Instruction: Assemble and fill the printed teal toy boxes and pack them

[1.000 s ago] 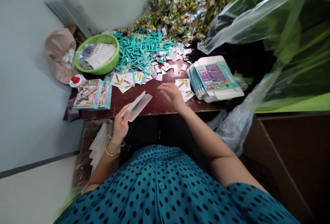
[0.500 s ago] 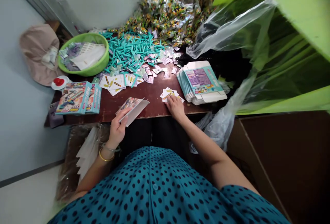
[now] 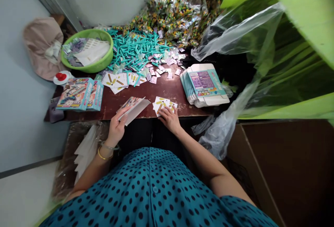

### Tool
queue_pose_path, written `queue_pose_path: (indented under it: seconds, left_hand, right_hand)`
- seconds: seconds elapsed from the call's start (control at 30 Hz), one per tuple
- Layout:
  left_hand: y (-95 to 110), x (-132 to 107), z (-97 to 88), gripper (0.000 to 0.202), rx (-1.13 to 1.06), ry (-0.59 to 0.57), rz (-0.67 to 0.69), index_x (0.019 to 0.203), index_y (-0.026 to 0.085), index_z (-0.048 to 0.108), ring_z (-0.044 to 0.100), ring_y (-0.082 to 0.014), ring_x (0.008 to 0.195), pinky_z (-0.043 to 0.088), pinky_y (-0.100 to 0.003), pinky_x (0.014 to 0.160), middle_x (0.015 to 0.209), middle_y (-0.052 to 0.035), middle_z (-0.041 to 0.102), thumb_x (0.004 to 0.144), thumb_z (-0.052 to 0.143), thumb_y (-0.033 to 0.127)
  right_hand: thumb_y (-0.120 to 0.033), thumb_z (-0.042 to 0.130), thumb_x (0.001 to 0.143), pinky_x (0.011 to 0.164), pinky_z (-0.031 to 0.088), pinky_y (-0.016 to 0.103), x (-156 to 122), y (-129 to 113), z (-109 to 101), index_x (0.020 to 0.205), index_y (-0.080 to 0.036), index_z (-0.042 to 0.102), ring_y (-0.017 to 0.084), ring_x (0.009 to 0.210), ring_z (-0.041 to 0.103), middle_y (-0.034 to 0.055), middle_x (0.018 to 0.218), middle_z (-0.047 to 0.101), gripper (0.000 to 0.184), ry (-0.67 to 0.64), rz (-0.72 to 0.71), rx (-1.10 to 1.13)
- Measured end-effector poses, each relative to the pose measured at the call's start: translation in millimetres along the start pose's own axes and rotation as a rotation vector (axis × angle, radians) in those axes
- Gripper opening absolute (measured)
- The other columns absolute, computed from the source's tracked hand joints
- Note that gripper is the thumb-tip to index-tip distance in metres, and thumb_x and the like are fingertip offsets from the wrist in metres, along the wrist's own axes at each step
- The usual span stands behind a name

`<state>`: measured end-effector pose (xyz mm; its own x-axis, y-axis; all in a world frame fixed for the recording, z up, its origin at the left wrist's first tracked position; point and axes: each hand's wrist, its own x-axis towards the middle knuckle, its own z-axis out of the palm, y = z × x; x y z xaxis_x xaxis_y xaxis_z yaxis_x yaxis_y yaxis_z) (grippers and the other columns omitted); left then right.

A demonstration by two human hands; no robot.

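1. Compared with half a second ago, the small bunch of white paper cards with yellow and black markings (image 3: pixel 162 104) sits further left and closer to the near edge of the dark brown wooden table (image 3: pixel 169 89), and the right hand (image 3: pixel 170 119) has come along with it.
2. Those cards look like a loose fan of a few sheets, slightly overlapping, lying flat on the table just right of the flat printed cardboard box blank (image 3: pixel 133 106).
3. That blank is white on the underside with a colourful print on top. It's tilted, with one end over the table edge.
4. The left hand (image 3: pixel 116 126) has it pinched by the lower corner, thumb on top and fingers closed underneath. Wrist is bent up from below the table edge, bangles on it.
5. The right hand is palm down with the fingers stretched out flat, tips resting on the near edge of the cards. It's pressing, not wrapped round anything.
6. Around it: a stack of flat teal-edged box blanks (image 3: pixel 206 85) to the right, two made-up teal boxes (image 3: pixel 79 94) on the left, a lime green plastic basin (image 3: pixel 103 63), and a pile of teal plastic sticks (image 3: pixel 135 47) further back.
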<state>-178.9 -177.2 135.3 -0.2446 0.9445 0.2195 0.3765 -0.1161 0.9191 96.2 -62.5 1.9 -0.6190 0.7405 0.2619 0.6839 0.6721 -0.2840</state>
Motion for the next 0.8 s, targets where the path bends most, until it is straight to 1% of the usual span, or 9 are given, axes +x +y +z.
queue_pose_path:
  seconds: [0.1, 0.17, 0.3, 0.37, 0.43, 0.53, 0.63, 0.7, 0.8]
  left_hand:
    - [-1.1, -0.2, -2.8, 0.054, -0.019, 0.037, -0.030, 0.126, 0.016, 0.072, 0.064, -0.0310, 0.127, 0.046, -0.042, 0.114, 0.131, -0.0133, 0.072, 0.098, 0.054, 0.058]
    - [-1.0, -0.4, -5.5, 0.055, -0.031, 0.054, -0.036, 0.123, 0.016, 0.073, 0.066, -0.0313, 0.124, 0.049, -0.041, 0.110, 0.128, -0.0132, 0.073, 0.097, 0.055, 0.061]
    - [0.6, 1.1, -10.2, 0.058, -0.035, 0.085, -0.034, 0.115, 0.018, 0.076, 0.071, -0.0303, 0.110, 0.056, -0.040, 0.097, 0.116, -0.0117, 0.077, 0.095, 0.054, 0.067]
    - [0.9, 1.9, -10.7, 0.060, -0.033, 0.093, -0.049, 0.113, 0.018, 0.076, 0.072, -0.0293, 0.104, 0.056, -0.039, 0.094, 0.112, -0.0111, 0.078, 0.093, 0.054, 0.070]
    - [0.0, 2.2, -10.4, 0.061, -0.039, 0.090, -0.056, 0.113, 0.017, 0.076, 0.072, -0.0284, 0.103, 0.056, -0.038, 0.094, 0.111, -0.0108, 0.078, 0.093, 0.054, 0.070]
    - [-2.9, 2.6, -9.7, 0.059, -0.056, 0.090, -0.052, 0.114, 0.017, 0.076, 0.072, -0.0273, 0.103, 0.055, -0.037, 0.093, 0.113, -0.0105, 0.078, 0.094, 0.054, 0.068]
    - [-3.9, 4.2, -9.3, 0.059, -0.072, 0.086, -0.043, 0.113, 0.016, 0.076, 0.071, -0.0273, 0.105, 0.055, -0.036, 0.094, 0.113, -0.0101, 0.078, 0.094, 0.054, 0.068]
    - [-2.6, 6.2, -8.7, 0.060, -0.085, 0.079, -0.029, 0.112, 0.016, 0.076, 0.071, -0.0279, 0.107, 0.054, -0.037, 0.096, 0.114, -0.0101, 0.078, 0.094, 0.054, 0.069]
    - [-0.3, 8.8, -7.2, 0.062, -0.115, 0.072, -0.025, 0.112, 0.015, 0.076, 0.071, -0.0285, 0.108, 0.053, -0.038, 0.098, 0.115, -0.0106, 0.077, 0.093, 0.054, 0.070]
  right_hand:
    - [-0.023, 0.051, 0.103, 0.124, 0.027, 0.053, -4.0, -2.7, 1.9, 0.115, -0.028, 0.076, 0.023, 0.122, 0.065, 0.0044, 0.124, 0.076, 0.029, 0.001, -0.070, 0.078]
    - [-0.023, 0.050, 0.102, 0.119, 0.034, 0.051, -5.9, -1.8, 3.5, 0.110, -0.027, 0.077, 0.023, 0.117, 0.067, 0.0051, 0.118, 0.078, 0.029, 0.035, -0.055, 0.156]
    - [-0.035, 0.050, 0.102, 0.100, 0.051, 0.045, 6.1, 7.1, 2.6, 0.100, -0.023, 0.076, 0.026, 0.104, 0.070, 0.0086, 0.107, 0.078, 0.028, 0.222, 0.188, 0.412]
    - [-0.043, 0.057, 0.098, 0.089, 0.055, 0.039, 19.5, 11.9, -5.2, 0.091, -0.021, 0.073, 0.024, 0.091, 0.071, 0.0063, 0.094, 0.077, 0.028, 0.376, 0.336, 0.547]
    - [-0.048, 0.066, 0.093, 0.077, 0.055, 0.033, 32.9, 13.2, -22.6, 0.083, -0.019, 0.068, 0.019, 0.077, 0.068, 0.0014, 0.079, 0.071, 0.030, 0.512, 0.386, 0.668]
    - [-0.048, 0.072, 0.091, 0.073, 0.057, 0.033, 44.8, -0.3, -67.1, 0.083, -0.020, 0.065, 0.017, 0.073, 0.067, -0.0004, 0.076, 0.067, 0.030, 0.651, 0.260, 0.739]
    - [-0.043, 0.066, 0.097, 0.092, 0.058, 0.049, 50.4, -34.1, -113.7, 0.091, -0.023, 0.068, 0.022, 0.088, 0.072, 0.0027, 0.087, 0.071, 0.021, 0.709, 0.018, 0.690]
    - [-0.041, 0.061, 0.100, 0.102, 0.054, 0.055, 58.5, -62.0, -130.0, 0.096, -0.027, 0.071, 0.024, 0.094, 0.073, 0.0027, 0.091, 0.073, 0.017, 0.571, -0.177, 0.615]
    - [-0.039, 0.060, 0.102, 0.112, 0.047, 0.054, 76.9, -99.2, -121.2, 0.108, -0.031, 0.072, 0.023, 0.107, 0.070, 0.0006, 0.105, 0.077, 0.016, 0.225, -0.443, 0.450]
